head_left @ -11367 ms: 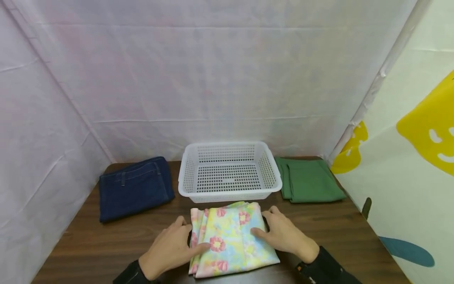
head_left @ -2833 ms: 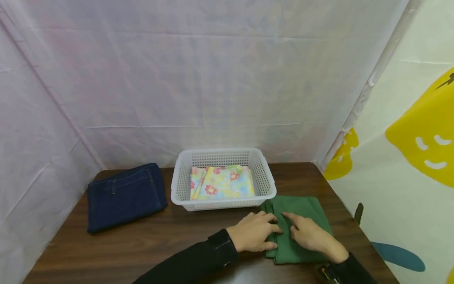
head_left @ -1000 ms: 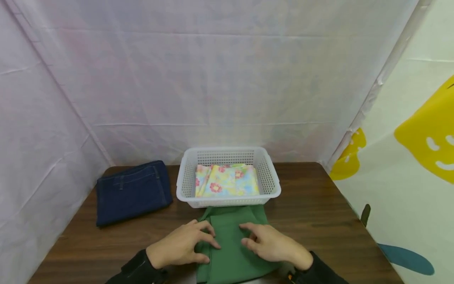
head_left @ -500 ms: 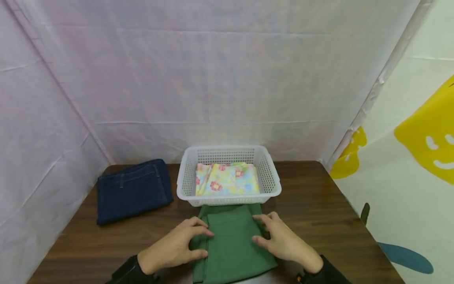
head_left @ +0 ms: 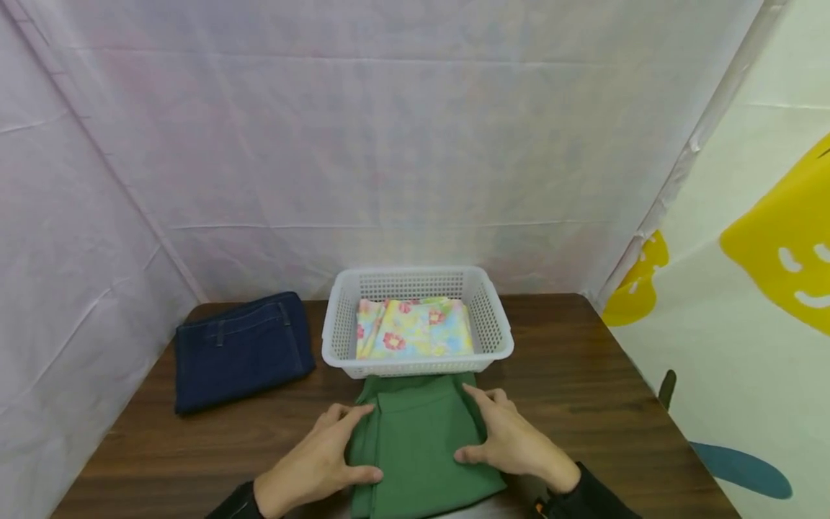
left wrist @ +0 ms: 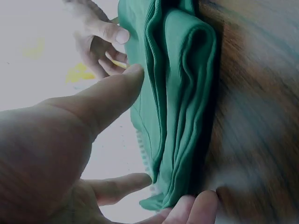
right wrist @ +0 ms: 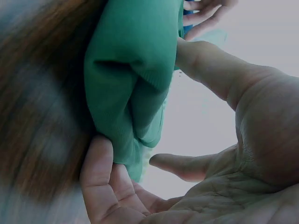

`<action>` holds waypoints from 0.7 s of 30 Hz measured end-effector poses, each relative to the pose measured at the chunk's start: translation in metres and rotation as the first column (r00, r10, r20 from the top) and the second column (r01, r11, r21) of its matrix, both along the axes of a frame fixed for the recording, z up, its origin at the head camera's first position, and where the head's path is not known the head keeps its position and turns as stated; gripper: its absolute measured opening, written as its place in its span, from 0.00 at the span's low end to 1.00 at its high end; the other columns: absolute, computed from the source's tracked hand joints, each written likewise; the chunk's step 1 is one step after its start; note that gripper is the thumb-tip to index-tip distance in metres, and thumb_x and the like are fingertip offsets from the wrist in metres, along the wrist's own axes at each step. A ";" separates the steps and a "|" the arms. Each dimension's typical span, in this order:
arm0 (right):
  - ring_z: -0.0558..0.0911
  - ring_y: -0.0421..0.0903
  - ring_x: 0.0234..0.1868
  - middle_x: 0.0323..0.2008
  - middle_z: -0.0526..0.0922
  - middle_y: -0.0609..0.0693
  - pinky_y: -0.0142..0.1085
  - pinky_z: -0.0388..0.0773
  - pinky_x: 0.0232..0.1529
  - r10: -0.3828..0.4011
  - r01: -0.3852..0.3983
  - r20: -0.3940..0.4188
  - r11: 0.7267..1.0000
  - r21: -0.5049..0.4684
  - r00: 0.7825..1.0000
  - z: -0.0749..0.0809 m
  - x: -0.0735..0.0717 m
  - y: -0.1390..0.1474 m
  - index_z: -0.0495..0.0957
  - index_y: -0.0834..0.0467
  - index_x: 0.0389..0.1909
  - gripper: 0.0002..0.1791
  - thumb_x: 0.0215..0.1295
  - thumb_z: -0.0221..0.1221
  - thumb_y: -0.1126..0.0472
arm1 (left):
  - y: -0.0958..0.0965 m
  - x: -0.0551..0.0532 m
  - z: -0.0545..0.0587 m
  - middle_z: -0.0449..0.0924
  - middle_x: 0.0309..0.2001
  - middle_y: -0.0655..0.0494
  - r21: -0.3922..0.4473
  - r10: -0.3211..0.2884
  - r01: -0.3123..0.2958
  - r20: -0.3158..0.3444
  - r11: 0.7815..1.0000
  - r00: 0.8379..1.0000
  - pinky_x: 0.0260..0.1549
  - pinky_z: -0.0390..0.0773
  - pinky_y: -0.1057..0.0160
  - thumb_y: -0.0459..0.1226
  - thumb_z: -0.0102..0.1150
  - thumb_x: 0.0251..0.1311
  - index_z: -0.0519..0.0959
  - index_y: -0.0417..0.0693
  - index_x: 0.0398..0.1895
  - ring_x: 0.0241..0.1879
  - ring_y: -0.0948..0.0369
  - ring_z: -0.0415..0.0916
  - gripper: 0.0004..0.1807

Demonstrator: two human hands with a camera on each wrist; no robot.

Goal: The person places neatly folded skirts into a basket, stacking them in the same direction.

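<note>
A folded green garment [head_left: 421, 447] lies on the table just in front of the white basket, layers stacked. My left hand [head_left: 318, 461] is at its left side. In the left wrist view that thumb [left wrist: 126, 81] touches the upper layer, and the other fingertips meet the side and lower edge. On the other side, my right hand [head_left: 519, 440] has its thumb on top. In the right wrist view its fingers [right wrist: 99, 163] touch the garment's lower edge near the tabletop. Neither hand visibly squeezes the cloth.
Inside the white plastic basket [head_left: 418, 366] lies a folded floral cloth [head_left: 415, 330]. Folded dark blue jeans [head_left: 243, 353] lie at the left of the brown wooden table [head_left: 570, 375]. White sheeting [head_left: 389, 144] hangs behind the table.
The floral cloth went from the table into the basket. The green garment moved from the right to the front middle. Lately both hands have spread from its top to its side edges.
</note>
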State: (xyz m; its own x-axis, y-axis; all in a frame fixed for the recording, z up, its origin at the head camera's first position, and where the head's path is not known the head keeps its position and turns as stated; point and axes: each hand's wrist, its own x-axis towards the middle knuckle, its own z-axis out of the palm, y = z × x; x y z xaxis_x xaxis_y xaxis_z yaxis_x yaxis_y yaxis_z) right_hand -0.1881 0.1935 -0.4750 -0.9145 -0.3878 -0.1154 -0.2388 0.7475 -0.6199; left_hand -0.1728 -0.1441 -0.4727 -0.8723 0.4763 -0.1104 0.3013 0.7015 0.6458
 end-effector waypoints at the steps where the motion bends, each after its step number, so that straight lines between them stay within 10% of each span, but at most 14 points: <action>1: 0.68 0.65 0.61 0.65 0.62 0.67 0.60 0.75 0.52 -0.006 0.006 0.001 1.000 0.009 1.000 0.000 -0.001 -0.001 0.53 0.56 0.79 0.63 0.48 0.76 0.38 | 0.001 0.000 0.000 0.65 0.59 0.42 0.002 -0.006 0.006 0.001 1.000 1.000 0.47 0.75 0.39 0.63 0.74 0.47 0.60 0.50 0.77 0.56 0.43 0.67 0.57; 15: 0.75 0.52 0.50 0.57 0.68 0.60 0.49 0.78 0.48 0.080 -0.080 0.011 0.997 0.002 0.997 -0.003 -0.009 -0.017 0.49 0.54 0.80 0.66 0.45 0.80 0.52 | 0.021 -0.015 -0.006 0.64 0.57 0.51 0.015 -0.117 0.117 -0.031 0.993 0.993 0.47 0.76 0.51 0.50 0.80 0.46 0.60 0.57 0.77 0.54 0.53 0.69 0.55; 21: 0.73 0.57 0.62 0.67 0.67 0.59 0.53 0.75 0.55 0.148 -0.148 0.030 0.989 0.013 0.989 -0.001 -0.013 -0.022 0.48 0.42 0.81 0.62 0.49 0.78 0.54 | 0.023 -0.021 -0.006 0.65 0.60 0.51 0.022 -0.156 0.156 -0.013 0.987 0.988 0.47 0.77 0.50 0.47 0.79 0.49 0.59 0.68 0.77 0.56 0.52 0.70 0.52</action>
